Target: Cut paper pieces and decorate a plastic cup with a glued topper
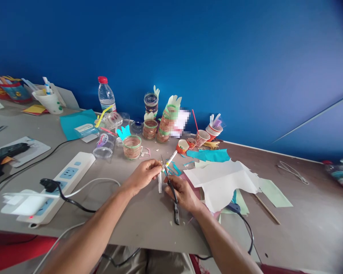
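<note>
My left hand (147,173) is closed in a pinch at the lower end of a thin white strip with a yellow band (171,159). My right hand (184,192) is wrapped around dark scissors (165,167), their pointed blades beside the left fingertips and across the strip. Another narrow white strip (160,183) lies on the table just below the left fingers. Close to the right hand, a black utility knife (176,215) appears to rest on the table. Blue paper scraps (175,169) are scattered beyond both hands. The fingers partly hide the scissors' handles.
Decorated jars (132,147) and paper cups (202,138) stand toward the blue wall. White paper (220,182) lies right over green sheets (276,193). A power strip (71,171) with cables, a glue gun (5,158) and a water bottle (105,95) are left.
</note>
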The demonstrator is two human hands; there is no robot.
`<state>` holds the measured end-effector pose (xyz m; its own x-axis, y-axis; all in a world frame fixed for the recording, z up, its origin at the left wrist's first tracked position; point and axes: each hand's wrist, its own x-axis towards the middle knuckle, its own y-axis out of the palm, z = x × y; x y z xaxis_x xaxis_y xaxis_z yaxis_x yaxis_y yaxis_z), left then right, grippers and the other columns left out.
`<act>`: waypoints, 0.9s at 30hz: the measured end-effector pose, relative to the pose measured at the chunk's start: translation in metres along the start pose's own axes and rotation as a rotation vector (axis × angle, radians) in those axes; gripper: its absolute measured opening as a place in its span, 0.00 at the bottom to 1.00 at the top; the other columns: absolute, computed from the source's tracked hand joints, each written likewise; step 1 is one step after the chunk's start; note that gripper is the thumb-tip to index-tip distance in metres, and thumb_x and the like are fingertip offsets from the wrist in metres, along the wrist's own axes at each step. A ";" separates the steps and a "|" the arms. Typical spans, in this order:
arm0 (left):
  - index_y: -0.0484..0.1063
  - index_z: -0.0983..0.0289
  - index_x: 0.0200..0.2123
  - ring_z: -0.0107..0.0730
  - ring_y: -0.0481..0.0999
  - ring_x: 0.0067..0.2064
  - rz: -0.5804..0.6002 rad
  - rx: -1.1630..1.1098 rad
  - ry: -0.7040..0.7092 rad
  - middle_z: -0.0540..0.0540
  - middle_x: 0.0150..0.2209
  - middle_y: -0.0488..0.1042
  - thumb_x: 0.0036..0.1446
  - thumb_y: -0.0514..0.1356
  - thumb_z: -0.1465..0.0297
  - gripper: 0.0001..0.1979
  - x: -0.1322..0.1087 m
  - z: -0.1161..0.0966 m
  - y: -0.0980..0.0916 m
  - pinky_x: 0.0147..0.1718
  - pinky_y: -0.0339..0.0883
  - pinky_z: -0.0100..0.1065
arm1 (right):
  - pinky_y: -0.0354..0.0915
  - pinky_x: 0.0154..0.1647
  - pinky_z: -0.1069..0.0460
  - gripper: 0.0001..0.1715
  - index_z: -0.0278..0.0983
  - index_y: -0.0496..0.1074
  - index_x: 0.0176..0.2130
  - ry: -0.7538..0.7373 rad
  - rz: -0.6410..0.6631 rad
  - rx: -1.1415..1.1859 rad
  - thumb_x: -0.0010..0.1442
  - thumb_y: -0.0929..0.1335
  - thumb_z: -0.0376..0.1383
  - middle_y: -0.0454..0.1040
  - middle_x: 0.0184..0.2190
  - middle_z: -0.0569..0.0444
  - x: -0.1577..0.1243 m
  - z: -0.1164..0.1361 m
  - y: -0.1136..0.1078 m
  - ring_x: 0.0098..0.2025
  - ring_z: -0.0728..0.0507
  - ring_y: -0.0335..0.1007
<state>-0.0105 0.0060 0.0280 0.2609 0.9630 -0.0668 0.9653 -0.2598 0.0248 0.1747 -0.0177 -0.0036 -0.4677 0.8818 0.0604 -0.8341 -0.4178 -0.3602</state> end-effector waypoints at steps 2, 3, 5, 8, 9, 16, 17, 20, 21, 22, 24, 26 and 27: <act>0.67 0.65 0.27 0.24 0.61 0.25 0.013 -0.074 0.010 0.46 0.23 0.64 0.51 0.60 0.59 0.13 0.000 0.002 0.002 0.27 0.55 0.29 | 0.49 0.22 0.55 0.06 0.37 0.65 0.36 -0.002 -0.012 0.036 0.57 0.65 0.37 0.54 0.20 0.63 0.000 0.001 0.001 0.22 0.52 0.48; 0.67 0.65 0.27 0.24 0.61 0.25 0.025 -0.103 0.009 0.47 0.23 0.64 0.51 0.60 0.59 0.14 0.001 0.004 0.003 0.27 0.55 0.29 | 0.49 0.22 0.55 0.06 0.37 0.65 0.36 -0.006 -0.021 0.049 0.57 0.66 0.37 0.54 0.21 0.63 0.001 0.001 0.001 0.22 0.52 0.48; 0.68 0.65 0.28 0.24 0.61 0.26 0.047 -0.139 -0.005 0.47 0.24 0.66 0.51 0.61 0.58 0.15 0.001 0.006 0.005 0.27 0.55 0.29 | 0.49 0.22 0.55 0.06 0.37 0.65 0.35 -0.016 -0.034 0.066 0.57 0.66 0.37 0.54 0.21 0.62 0.001 0.004 0.002 0.23 0.52 0.48; 0.68 0.66 0.28 0.24 0.61 0.25 0.025 -0.156 -0.017 0.47 0.23 0.66 0.49 0.62 0.59 0.14 0.001 0.007 0.008 0.27 0.55 0.28 | 0.49 0.23 0.56 0.06 0.37 0.65 0.35 -0.019 -0.031 0.104 0.57 0.65 0.37 0.54 0.22 0.62 0.002 0.008 0.004 0.23 0.52 0.48; 0.67 0.65 0.27 0.23 0.61 0.25 0.011 -0.157 -0.019 0.47 0.22 0.67 0.49 0.62 0.60 0.14 0.001 0.007 0.009 0.27 0.55 0.28 | 0.49 0.23 0.56 0.06 0.37 0.65 0.35 -0.018 -0.026 0.116 0.57 0.65 0.37 0.54 0.22 0.63 0.002 0.008 0.004 0.23 0.52 0.48; 0.66 0.64 0.24 0.23 0.60 0.24 -0.050 -0.093 -0.022 0.45 0.20 0.64 0.46 0.59 0.65 0.08 0.001 0.003 0.010 0.25 0.54 0.28 | 0.49 0.22 0.55 0.07 0.36 0.66 0.36 0.029 -0.039 0.033 0.54 0.66 0.35 0.55 0.20 0.63 0.001 0.003 0.007 0.22 0.52 0.49; 0.66 0.64 0.24 0.23 0.60 0.24 -0.051 -0.075 -0.028 0.45 0.20 0.64 0.46 0.59 0.65 0.08 0.001 0.003 0.009 0.25 0.53 0.28 | 0.49 0.22 0.55 0.07 0.36 0.66 0.36 0.029 -0.041 0.017 0.54 0.66 0.35 0.56 0.20 0.63 0.001 0.003 0.007 0.22 0.52 0.49; 0.67 0.64 0.24 0.23 0.59 0.24 -0.050 -0.037 -0.046 0.45 0.21 0.63 0.46 0.58 0.66 0.07 0.001 0.003 0.007 0.24 0.52 0.28 | 0.49 0.23 0.55 0.08 0.36 0.67 0.36 0.032 -0.040 -0.001 0.53 0.66 0.35 0.56 0.21 0.63 0.001 0.003 0.006 0.22 0.52 0.50; 0.67 0.64 0.24 0.23 0.58 0.24 -0.050 -0.029 -0.050 0.45 0.21 0.63 0.46 0.58 0.66 0.07 0.001 0.003 0.007 0.24 0.51 0.28 | 0.49 0.22 0.55 0.08 0.36 0.67 0.36 0.036 -0.036 -0.002 0.54 0.66 0.35 0.56 0.20 0.63 0.001 0.004 0.006 0.22 0.52 0.50; 0.67 0.64 0.24 0.23 0.58 0.24 -0.049 -0.023 -0.054 0.45 0.21 0.63 0.46 0.58 0.66 0.07 0.000 0.003 0.006 0.24 0.51 0.28 | 0.49 0.22 0.55 0.08 0.35 0.67 0.37 0.040 -0.031 -0.001 0.54 0.65 0.36 0.56 0.20 0.63 0.001 0.004 0.006 0.22 0.52 0.49; 0.67 0.64 0.24 0.23 0.57 0.24 -0.047 -0.006 -0.063 0.45 0.21 0.62 0.46 0.58 0.66 0.07 0.000 0.003 0.005 0.24 0.50 0.28 | 0.49 0.22 0.55 0.09 0.35 0.67 0.37 0.042 -0.021 0.004 0.54 0.65 0.36 0.55 0.20 0.63 0.000 0.005 0.006 0.22 0.52 0.49; 0.67 0.64 0.25 0.23 0.57 0.23 -0.042 0.017 -0.072 0.45 0.21 0.62 0.46 0.58 0.66 0.07 0.000 0.002 0.005 0.23 0.49 0.28 | 0.49 0.22 0.55 0.09 0.35 0.67 0.37 0.034 -0.017 -0.001 0.54 0.65 0.36 0.55 0.20 0.64 0.000 0.005 0.006 0.22 0.52 0.50; 0.67 0.64 0.25 0.23 0.57 0.23 -0.040 0.027 -0.074 0.45 0.21 0.62 0.47 0.58 0.65 0.07 0.000 0.002 0.004 0.23 0.49 0.28 | 0.50 0.22 0.55 0.09 0.35 0.67 0.37 0.029 -0.017 -0.006 0.54 0.65 0.36 0.56 0.20 0.64 0.000 0.005 0.005 0.22 0.52 0.50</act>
<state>-0.0065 0.0047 0.0259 0.2214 0.9649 -0.1413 0.9744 -0.2246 -0.0066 0.1690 -0.0213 -0.0010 -0.4449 0.8947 0.0391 -0.8400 -0.4017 -0.3647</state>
